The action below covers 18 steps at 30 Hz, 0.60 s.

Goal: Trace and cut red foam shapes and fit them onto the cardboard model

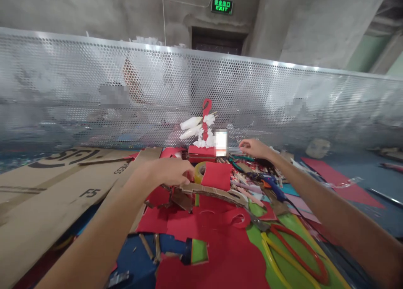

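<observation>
My left hand (174, 170) reaches over the table with its fingers curled down beside a yellow tape roll (198, 171) and brown cardboard scraps (181, 200). Whatever those fingertips hold, if anything, is hidden. Farther back, my right hand (255, 148) has bent fingers close together near a clear plastic piece (234, 149) by the metal panel; I cannot make out what is in them. Between the hands stands a red paper piece with white flower-like shapes (207, 125) on a red base (201, 154). A red paper piece (217, 175) leans against the tape roll.
A perforated metal panel (157, 83) runs across the back. Flattened cardboard (59, 184) covers the left side. Scissors with red and yellow handles (299, 251) lie at front right, near a blue glue gun (273, 186) with a cord. Red sheets (217, 255) lie in front.
</observation>
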Each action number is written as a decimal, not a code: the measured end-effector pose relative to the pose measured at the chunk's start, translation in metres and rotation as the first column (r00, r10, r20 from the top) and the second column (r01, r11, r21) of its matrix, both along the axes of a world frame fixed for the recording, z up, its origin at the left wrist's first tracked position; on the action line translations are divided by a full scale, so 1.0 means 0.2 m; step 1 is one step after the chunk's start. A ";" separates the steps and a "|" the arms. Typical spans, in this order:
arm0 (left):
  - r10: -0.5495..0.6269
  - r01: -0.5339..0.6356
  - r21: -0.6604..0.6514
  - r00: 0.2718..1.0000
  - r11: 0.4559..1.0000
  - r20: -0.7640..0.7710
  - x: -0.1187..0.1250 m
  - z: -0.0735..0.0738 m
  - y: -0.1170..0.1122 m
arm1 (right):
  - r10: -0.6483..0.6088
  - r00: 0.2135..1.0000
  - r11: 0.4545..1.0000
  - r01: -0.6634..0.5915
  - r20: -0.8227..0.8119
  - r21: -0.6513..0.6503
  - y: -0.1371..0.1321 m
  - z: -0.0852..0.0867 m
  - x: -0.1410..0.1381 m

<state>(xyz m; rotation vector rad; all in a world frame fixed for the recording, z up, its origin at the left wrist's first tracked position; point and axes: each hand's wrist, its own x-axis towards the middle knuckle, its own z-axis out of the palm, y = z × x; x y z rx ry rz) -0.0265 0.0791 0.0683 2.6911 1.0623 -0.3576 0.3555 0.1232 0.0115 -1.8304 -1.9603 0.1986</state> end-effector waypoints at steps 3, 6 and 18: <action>0.020 -0.021 -0.009 0.999 1.000 -0.037 -0.01 -0.01 0.02 | 0.047 0.998 0.998 -0.045 0.049 -0.045 -0.22 0.02 0.06; 0.006 -0.006 -0.024 1.000 1.000 -0.022 -0.02 -0.04 0.04 | 0.075 0.994 0.995 -0.069 0.079 -0.074 -0.44 0.01 0.08; 0.058 -0.056 -0.080 0.998 0.995 0.027 0.00 -0.06 0.04 | 0.218 0.962 0.968 -0.192 0.164 -0.160 -0.77 0.00 -0.20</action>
